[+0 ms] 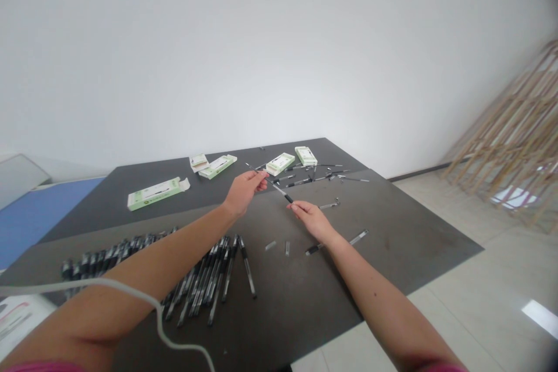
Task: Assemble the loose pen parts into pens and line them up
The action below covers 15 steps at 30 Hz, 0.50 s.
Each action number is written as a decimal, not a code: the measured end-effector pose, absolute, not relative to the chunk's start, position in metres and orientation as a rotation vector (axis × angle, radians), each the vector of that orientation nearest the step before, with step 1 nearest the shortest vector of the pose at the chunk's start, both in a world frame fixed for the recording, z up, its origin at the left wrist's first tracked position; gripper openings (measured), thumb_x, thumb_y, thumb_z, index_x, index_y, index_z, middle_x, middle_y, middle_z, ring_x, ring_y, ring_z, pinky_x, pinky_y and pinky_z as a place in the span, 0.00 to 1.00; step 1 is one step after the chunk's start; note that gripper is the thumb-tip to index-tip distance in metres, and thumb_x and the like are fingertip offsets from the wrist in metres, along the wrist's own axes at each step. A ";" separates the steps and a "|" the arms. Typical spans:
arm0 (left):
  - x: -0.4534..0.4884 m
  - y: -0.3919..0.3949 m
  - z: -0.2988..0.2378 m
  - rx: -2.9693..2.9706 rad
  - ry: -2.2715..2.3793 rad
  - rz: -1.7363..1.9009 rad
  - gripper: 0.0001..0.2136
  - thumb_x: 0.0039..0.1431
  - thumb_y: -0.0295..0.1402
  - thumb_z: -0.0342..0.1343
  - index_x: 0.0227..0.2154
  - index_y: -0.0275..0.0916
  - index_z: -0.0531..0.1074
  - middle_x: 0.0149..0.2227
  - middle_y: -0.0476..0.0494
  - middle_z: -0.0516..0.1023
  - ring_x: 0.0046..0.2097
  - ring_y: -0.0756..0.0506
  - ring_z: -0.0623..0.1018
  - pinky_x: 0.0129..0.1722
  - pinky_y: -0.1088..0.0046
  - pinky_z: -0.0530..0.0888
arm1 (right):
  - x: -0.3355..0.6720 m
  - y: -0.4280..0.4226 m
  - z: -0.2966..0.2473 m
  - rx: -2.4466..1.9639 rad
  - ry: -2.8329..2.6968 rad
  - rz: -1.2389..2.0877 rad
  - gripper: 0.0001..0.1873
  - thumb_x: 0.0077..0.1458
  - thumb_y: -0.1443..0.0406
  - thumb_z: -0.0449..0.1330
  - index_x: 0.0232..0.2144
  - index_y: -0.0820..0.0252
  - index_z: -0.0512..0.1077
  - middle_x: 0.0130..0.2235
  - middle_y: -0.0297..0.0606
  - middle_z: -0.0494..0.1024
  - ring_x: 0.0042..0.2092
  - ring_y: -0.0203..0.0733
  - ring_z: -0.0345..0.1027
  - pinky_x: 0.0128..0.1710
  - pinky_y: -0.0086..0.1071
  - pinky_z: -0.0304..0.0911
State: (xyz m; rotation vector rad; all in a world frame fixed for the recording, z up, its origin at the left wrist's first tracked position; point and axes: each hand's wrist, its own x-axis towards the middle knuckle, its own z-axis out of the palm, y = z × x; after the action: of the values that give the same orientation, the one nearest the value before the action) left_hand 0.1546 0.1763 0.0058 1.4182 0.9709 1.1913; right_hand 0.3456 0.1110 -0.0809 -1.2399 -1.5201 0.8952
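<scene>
My left hand [243,193] is shut tight on a thin black refill [251,170], I think, though my fingers hide part of it. My right hand [311,222] pinches a black pen [282,193] in a narrow grip with the finger and thumb, and the pen's tip points at my left hand. My hands are near the middle of the dark worktop [392,226], close to each other but not touching. A big heap of pens [204,276] lies by the near left edge, right under my left arm. Small pen bits [271,245] lie by my right hand, and more pens are spread out toward the far edge, near green boxes [156,193]. A white cable [108,283] lies over my left arm. This could go wrong in a few ways. The thin refill could bend or snap if I push it crooked. The pen could slip from my small pinch and roll away. The small bits could get lost if I bump them, and the cable could catch on the heap and drag pens off the edge.
</scene>
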 end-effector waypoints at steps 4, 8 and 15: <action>0.160 0.172 0.002 1.609 0.984 1.008 0.14 0.48 0.44 0.59 0.27 0.36 0.77 0.25 0.45 0.76 0.28 0.49 0.73 0.31 0.74 0.69 | 0.343 0.109 -0.080 -1.224 -1.559 0.879 0.17 0.55 0.53 0.53 0.36 0.57 0.75 0.28 0.33 0.69 0.32 0.39 0.61 0.34 0.30 0.56; 0.168 0.169 -0.005 1.812 0.858 0.785 0.17 0.50 0.43 0.58 0.40 0.39 0.77 0.29 0.46 0.78 0.31 0.48 0.75 0.35 0.73 0.70 | 0.340 0.108 -0.080 -1.165 -1.464 0.942 0.19 0.56 0.51 0.52 0.38 0.57 0.74 0.25 0.32 0.64 0.28 0.36 0.57 0.29 0.29 0.54; 0.187 0.221 -0.032 2.034 1.088 0.808 0.16 0.53 0.38 0.53 0.43 0.39 0.75 0.35 0.42 0.80 0.32 0.47 0.78 0.36 0.72 0.72 | 0.357 0.113 -0.072 -1.147 -1.025 0.766 0.21 0.54 0.49 0.53 0.40 0.58 0.71 0.25 0.31 0.60 0.25 0.35 0.51 0.24 0.28 0.49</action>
State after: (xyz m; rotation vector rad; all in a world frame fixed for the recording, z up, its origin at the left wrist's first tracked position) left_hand 0.1874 0.2208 -0.0316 2.0345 1.0878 0.8085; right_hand 0.3571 0.1131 -0.0723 -1.1471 -1.0247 0.7659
